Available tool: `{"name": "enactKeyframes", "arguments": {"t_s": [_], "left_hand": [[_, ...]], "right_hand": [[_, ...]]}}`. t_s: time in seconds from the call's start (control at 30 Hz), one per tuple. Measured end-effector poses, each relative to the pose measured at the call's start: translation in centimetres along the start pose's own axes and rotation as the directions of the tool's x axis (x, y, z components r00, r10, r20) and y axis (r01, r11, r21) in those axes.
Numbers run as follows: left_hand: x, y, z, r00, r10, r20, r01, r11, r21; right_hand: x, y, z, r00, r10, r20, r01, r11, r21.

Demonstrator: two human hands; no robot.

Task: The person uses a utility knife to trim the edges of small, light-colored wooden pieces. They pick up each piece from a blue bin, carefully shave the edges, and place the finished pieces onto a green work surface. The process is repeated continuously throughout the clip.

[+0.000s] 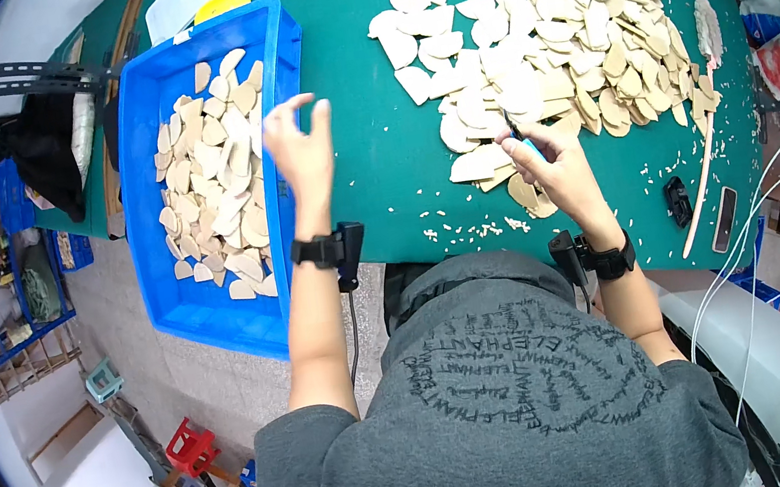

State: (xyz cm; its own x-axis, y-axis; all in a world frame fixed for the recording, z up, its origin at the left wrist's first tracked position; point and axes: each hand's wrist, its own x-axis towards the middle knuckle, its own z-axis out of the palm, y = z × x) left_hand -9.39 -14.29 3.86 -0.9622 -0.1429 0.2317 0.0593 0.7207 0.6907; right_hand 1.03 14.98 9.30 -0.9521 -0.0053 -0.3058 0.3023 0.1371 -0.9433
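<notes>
Over the right wall of a blue plastic bin (278, 69), my left hand (300, 148) is raised with thumb and fingers apart and nothing in them. Many beige half-round flat pieces (216, 169) lie heaped inside the bin. My right hand (555, 168) grips a small tool (529, 148) with a blue handle and a thin dark tip; its exact kind is too small to tell. That hand is at the near edge of a large pile of similar beige pieces (569, 25) on the green table (353, 128). The tool's tip points away from me, toward the pile.
Small pale scraps (479, 229) lie along the near table edge. At the right are a long-handled brush (706, 146), a phone-like dark slab (724, 220) and a small black object (677, 202). White cables (742, 236) hang there. A yellow container (223, 2) sits behind the bin.
</notes>
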Motion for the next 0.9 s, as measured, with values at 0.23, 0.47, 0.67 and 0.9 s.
{"name": "enactKeyframes", "arguments": {"t_s": [0.23, 0.47, 0.67, 0.9], "left_hand": [[-0.3, 1.8, 15.8, 0.926, -0.295, 0.236, 0.218, 0.927, 0.304], [-0.8, 2.9, 15.6, 0.926, -0.163, 0.341, 0.184, 0.983, -0.028], [-0.6, 3.0, 16.5, 0.886, -0.204, 0.415, 0.198, 0.978, 0.059], [-3.7, 9.5, 6.7, 0.720, 0.087, 0.689, 0.520, 0.590, -0.618]], "right_hand": [[-0.2, -0.7, -0.4, 0.996, -0.005, -0.086, 0.005, 1.000, -0.002], [0.2, 0.1, -1.8, 0.990, 0.073, -0.124, -0.079, 0.996, -0.042], [0.3, -1.1, -0.8, 0.995, -0.008, -0.097, 0.002, 0.998, -0.063], [-0.6, -1.6, -1.7, 0.994, 0.033, -0.101, -0.042, 0.995, -0.090]]}}
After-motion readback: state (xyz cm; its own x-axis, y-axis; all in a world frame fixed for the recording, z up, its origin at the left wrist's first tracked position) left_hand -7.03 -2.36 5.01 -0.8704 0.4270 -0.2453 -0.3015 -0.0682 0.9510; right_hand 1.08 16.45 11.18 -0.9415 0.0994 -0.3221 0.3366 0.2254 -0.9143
